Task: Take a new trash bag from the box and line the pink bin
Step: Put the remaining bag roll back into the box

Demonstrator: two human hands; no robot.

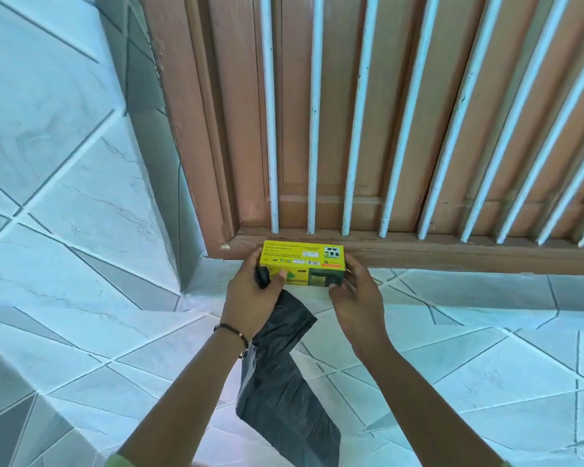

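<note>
Small yellow box [302, 262] with tiny print and a barcode, held at both ends against the brown window frame [418, 252], above the tiled counter [452, 348]. Left hand [250, 298] closed on box end and black trash bag [284, 382], dangling long and crinkly. Right hand [358, 298] gripped the other end.

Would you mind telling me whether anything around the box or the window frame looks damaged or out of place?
Only minor wear: the brown window frame has chipped paint at its lower left corner, showing pale spots. The yellow box, held by the left hand and right hand, looks intact, and the black trash bag hangs unfolded.
</note>
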